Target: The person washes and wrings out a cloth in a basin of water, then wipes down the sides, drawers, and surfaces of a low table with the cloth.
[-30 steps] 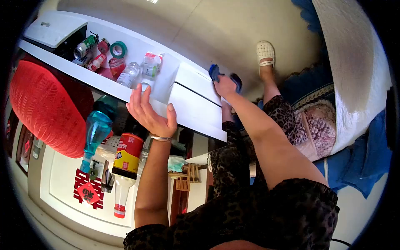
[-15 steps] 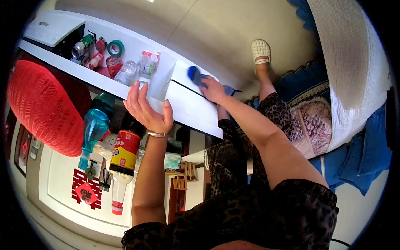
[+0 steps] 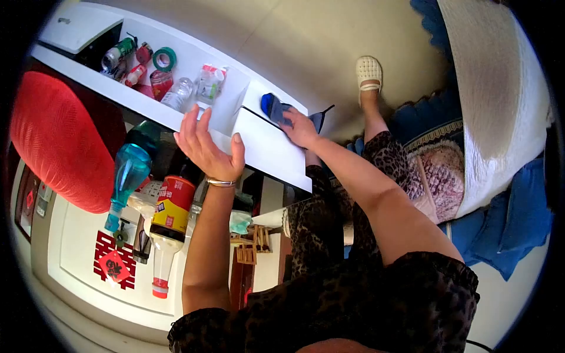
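My right hand (image 3: 301, 128) is closed on a blue-and-grey cloth (image 3: 276, 110) with a dark strap-like end, pressed against the white cabinet's top (image 3: 259, 94) beside a seam. My left hand (image 3: 210, 147), wearing a silver bracelet, is raised with fingers stretched out and holds nothing. It hovers by the front edge of an open compartment (image 3: 238, 91), close to a clear plastic bottle (image 3: 178, 94). In that compartment also lie a clear packaged item (image 3: 209, 84), a roll of green tape (image 3: 164, 59), a red jar (image 3: 160, 84) and a green-labelled can (image 3: 118, 54).
Left of my left arm, upside down in view, are a teal bottle (image 3: 130, 166) and a red-and-yellow labelled bottle (image 3: 171, 206). A red patterned cover (image 3: 59, 141) bulges at far left. A foot in a white clog (image 3: 369, 70) rests on the floor; blue cushions (image 3: 518, 217) lie at right.
The cloth under my right hand has shifted slightly left and its strap end now sticks up at the right. My left hand stays nearly in place; the view has tilted a little.
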Demonstrator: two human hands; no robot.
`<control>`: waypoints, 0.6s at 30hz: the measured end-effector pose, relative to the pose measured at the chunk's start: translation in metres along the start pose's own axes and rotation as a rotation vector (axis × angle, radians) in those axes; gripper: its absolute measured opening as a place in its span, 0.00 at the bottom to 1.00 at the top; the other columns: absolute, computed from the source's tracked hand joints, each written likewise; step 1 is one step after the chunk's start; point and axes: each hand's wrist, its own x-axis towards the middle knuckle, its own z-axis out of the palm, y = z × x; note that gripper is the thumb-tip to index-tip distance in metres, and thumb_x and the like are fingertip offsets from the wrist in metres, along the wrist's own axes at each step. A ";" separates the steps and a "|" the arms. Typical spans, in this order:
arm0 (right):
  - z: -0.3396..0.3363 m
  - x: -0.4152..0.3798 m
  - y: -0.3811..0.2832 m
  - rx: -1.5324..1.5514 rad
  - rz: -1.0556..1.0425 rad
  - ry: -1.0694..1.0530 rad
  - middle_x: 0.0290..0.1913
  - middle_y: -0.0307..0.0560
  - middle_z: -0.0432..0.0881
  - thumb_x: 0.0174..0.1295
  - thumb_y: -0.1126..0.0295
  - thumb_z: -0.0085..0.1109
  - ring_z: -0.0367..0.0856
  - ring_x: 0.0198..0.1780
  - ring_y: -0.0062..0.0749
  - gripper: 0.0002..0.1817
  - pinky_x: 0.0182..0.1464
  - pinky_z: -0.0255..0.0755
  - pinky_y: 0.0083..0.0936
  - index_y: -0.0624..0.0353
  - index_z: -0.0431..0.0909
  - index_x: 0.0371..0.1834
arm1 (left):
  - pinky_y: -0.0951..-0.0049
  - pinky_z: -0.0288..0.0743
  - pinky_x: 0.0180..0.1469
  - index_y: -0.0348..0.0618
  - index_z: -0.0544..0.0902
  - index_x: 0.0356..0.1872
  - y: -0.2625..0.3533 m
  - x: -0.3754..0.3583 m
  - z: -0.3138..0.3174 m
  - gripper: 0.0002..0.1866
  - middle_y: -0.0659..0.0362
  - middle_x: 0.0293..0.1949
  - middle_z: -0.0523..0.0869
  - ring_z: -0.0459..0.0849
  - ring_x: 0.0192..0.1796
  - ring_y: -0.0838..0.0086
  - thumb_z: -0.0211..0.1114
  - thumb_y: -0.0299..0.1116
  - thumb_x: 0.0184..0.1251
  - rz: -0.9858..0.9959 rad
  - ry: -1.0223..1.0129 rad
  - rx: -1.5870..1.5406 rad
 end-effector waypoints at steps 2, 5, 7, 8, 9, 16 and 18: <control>0.007 0.025 0.020 -0.070 0.104 0.016 0.53 0.56 0.76 0.61 0.56 0.57 0.76 0.54 0.52 0.21 0.53 0.72 0.41 0.52 0.78 0.55 | 0.48 0.45 0.69 0.39 0.74 0.57 0.000 0.002 -0.001 0.32 0.48 0.63 0.72 0.67 0.66 0.54 0.56 0.51 0.56 -0.004 -0.021 0.017; 0.012 0.017 0.024 -0.081 0.132 0.041 0.54 0.58 0.76 0.61 0.55 0.57 0.74 0.56 0.53 0.24 0.57 0.70 0.39 0.56 0.76 0.57 | 0.47 0.45 0.69 0.41 0.74 0.57 -0.001 -0.001 -0.003 0.30 0.50 0.63 0.71 0.66 0.67 0.55 0.57 0.49 0.55 -0.018 -0.035 0.028; 0.013 -0.012 0.031 0.129 0.023 -0.008 0.53 0.58 0.76 0.62 0.57 0.57 0.74 0.56 0.53 0.23 0.57 0.69 0.37 0.58 0.75 0.57 | 0.46 0.45 0.69 0.42 0.73 0.57 -0.001 0.001 -0.003 0.30 0.51 0.62 0.71 0.66 0.66 0.55 0.57 0.49 0.55 -0.023 -0.020 0.001; 0.005 -0.033 0.021 0.228 -0.007 -0.076 0.53 0.57 0.76 0.64 0.58 0.56 0.74 0.56 0.51 0.22 0.58 0.68 0.36 0.60 0.75 0.57 | 0.46 0.46 0.68 0.42 0.73 0.57 -0.002 0.001 -0.005 0.30 0.51 0.62 0.71 0.66 0.66 0.55 0.58 0.48 0.56 -0.027 -0.029 -0.025; -0.006 -0.056 0.007 0.327 -0.032 -0.145 0.53 0.56 0.77 0.65 0.60 0.56 0.75 0.56 0.49 0.22 0.58 0.67 0.35 0.61 0.74 0.57 | 0.46 0.46 0.68 0.42 0.73 0.58 -0.001 0.001 -0.008 0.30 0.51 0.62 0.71 0.66 0.66 0.55 0.58 0.48 0.56 -0.039 -0.070 -0.002; -0.041 -0.114 -0.061 0.272 -0.199 -0.239 0.63 0.58 0.70 0.66 0.63 0.55 0.67 0.65 0.50 0.20 0.67 0.59 0.40 0.63 0.74 0.58 | 0.46 0.43 0.69 0.41 0.70 0.61 -0.003 -0.003 -0.009 0.36 0.50 0.65 0.68 0.62 0.68 0.54 0.51 0.60 0.60 -0.096 -0.006 -0.080; -0.043 -0.090 -0.092 0.171 -0.337 -0.250 0.65 0.61 0.68 0.65 0.65 0.56 0.66 0.66 0.54 0.22 0.68 0.59 0.41 0.62 0.72 0.60 | 0.46 0.39 0.71 0.40 0.67 0.63 -0.004 -0.008 -0.008 0.43 0.48 0.67 0.65 0.60 0.70 0.52 0.44 0.69 0.60 -0.119 -0.009 -0.085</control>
